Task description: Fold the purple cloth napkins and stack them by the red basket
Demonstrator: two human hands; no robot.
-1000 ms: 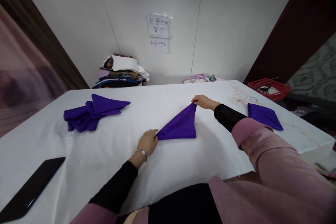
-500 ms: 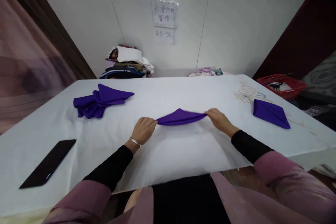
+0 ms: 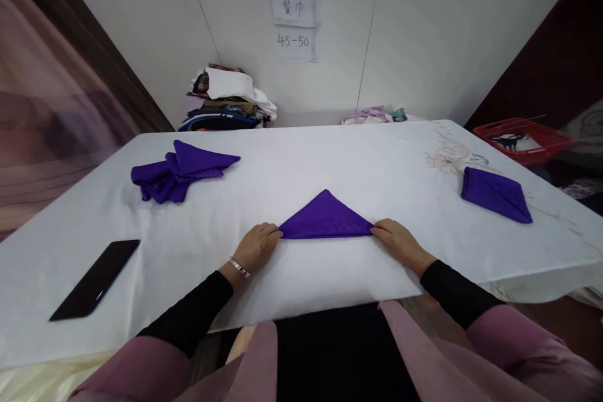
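Observation:
A purple napkin (image 3: 326, 218) lies as a folded triangle on the white tablecloth (image 3: 301, 160), its peak pointing away from me and its long straight edge nearest me. My left hand (image 3: 258, 245) pinches the left corner between thumb and fingers. At the opposite end, my right hand (image 3: 396, 241) pinches the right corner. The edge between them is stretched straight. Several more purple napkins (image 3: 176, 173) sit loosely bunched at the far left of the table. On the right rests another purple napkin (image 3: 497, 195), folded into a compact packet.
A dark flat tablet-like slab (image 3: 97, 279) lies at the table's left. Behind the far edge are a pile of clothes (image 3: 230, 100) and a smaller cloth heap (image 3: 372, 115). A red basket (image 3: 527, 144) stands beyond the right edge. Handwritten paper (image 3: 294, 9) hangs on the wall.
My hands have come down and slightly toward me with the napkin. It was sagging and narrow; now it lies flat as a wider triangle with a straight near edge.

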